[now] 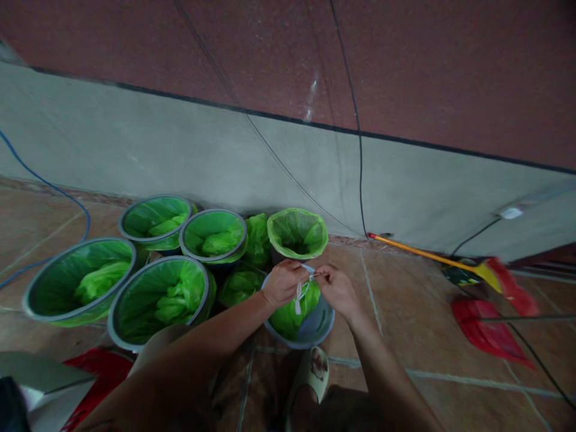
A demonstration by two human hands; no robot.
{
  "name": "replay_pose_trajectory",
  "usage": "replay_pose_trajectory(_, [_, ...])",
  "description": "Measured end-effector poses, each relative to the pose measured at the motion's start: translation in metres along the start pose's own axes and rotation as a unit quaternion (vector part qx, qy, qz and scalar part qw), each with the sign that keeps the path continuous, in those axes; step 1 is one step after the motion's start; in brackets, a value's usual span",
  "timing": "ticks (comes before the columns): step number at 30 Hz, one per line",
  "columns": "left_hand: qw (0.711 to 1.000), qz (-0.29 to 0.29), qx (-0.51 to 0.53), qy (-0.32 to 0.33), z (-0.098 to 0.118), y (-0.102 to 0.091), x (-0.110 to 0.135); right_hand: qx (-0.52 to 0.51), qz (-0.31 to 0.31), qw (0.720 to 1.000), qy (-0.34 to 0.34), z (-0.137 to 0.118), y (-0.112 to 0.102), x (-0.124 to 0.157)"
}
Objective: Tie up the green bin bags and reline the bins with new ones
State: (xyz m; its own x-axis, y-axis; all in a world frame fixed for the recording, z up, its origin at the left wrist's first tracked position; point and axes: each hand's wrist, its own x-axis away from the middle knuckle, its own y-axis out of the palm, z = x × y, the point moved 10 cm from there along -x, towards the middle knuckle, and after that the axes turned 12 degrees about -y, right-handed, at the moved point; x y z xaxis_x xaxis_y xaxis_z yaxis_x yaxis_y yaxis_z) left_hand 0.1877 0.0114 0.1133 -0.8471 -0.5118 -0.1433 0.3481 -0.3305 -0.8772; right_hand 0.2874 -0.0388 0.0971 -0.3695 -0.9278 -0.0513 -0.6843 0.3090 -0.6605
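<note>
My left hand and my right hand meet over a grey-blue bin. Between their pinched fingers is a thin white string, its looped end hanging down. Below it a green plastic bag lies inside the bin and bulges up on the left. My hands hide part of the bag and the bin's far rim. Just beyond them stands a bin lined with a pale green bag, its mouth spread wide.
Several green-lined bins stand left, including a large one. A yellow-handled broom and red dustpan lie right. A black cable runs down the wall, a blue cable across the left. My shoe is beside the bin.
</note>
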Motion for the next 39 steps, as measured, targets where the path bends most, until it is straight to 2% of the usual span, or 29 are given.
replay_pose_trajectory(2, [0.999,-0.026,-0.007,-0.029,-0.006,0.008,0.0,0.148,-0.03,0.988,-0.022,-0.003,0.0,-0.001])
replay_pose_trajectory(5, [0.994,-0.055,0.007,-0.091,-0.02,0.019,0.002,0.278,-0.09,0.956,0.006,0.011,0.004,0.002])
replay_pose_trajectory(7, [0.987,-0.066,0.021,-0.142,-0.033,0.025,0.003,0.32,-0.107,0.941,0.034,0.023,0.002,0.004])
replay_pose_trajectory(10, [0.969,-0.077,0.024,-0.232,-0.056,0.029,0.004,0.321,-0.107,0.939,0.065,0.037,-0.004,0.004])
replay_pose_trajectory(13, [0.95,-0.101,0.063,-0.289,-0.069,0.033,0.003,0.252,-0.076,0.962,0.07,0.04,-0.009,0.001])
replay_pose_trajectory(15, [0.941,-0.12,0.134,-0.287,-0.067,0.037,-0.001,0.141,-0.046,0.987,0.061,0.038,-0.007,-0.002])
replay_pose_trajectory(17, [0.919,-0.12,0.238,-0.292,-0.064,0.039,-0.004,-0.006,-0.014,0.999,0.051,0.035,-0.003,-0.004])
replay_pose_trajectory(19, [0.868,-0.105,0.367,-0.318,-0.064,0.041,-0.005,-0.139,0.005,0.99,0.036,0.029,0.003,-0.006])
replay_pose_trajectory(22, [0.762,-0.103,0.54,-0.343,-0.058,0.049,-0.002,-0.255,0.002,0.967,0.024,0.019,0.011,-0.006])
replay_pose_trajectory(23, [0.737,-0.11,0.572,-0.344,-0.055,0.051,-0.002,-0.266,-0.001,0.964,0.023,0.016,0.011,-0.006])
replay_pose_trajectory(25, [0.718,-0.122,0.597,-0.336,-0.051,0.055,-0.001,-0.261,-0.008,0.965,0.022,0.01,0.01,-0.005])
replay_pose_trajectory(29, [0.735,-0.119,0.586,-0.321,-0.053,0.063,0.0,-0.25,-0.022,0.968,0.027,0.004,0.009,-0.003])
replay_pose_trajectory(32, [0.755,-0.142,0.571,-0.29,-0.05,0.072,-0.001,-0.263,-0.052,0.963,0.035,0.001,0.016,0.0])
replay_pose_trajectory(36, [0.834,-0.181,0.483,-0.196,-0.034,0.07,-0.004,-0.283,-0.09,0.955,0.022,-0.008,0.023,0.003])
replay_pose_trajectory(39, [0.886,-0.179,0.409,-0.128,-0.023,0.063,-0.005,-0.295,-0.063,0.953,0.021,-0.01,0.017,0.002])
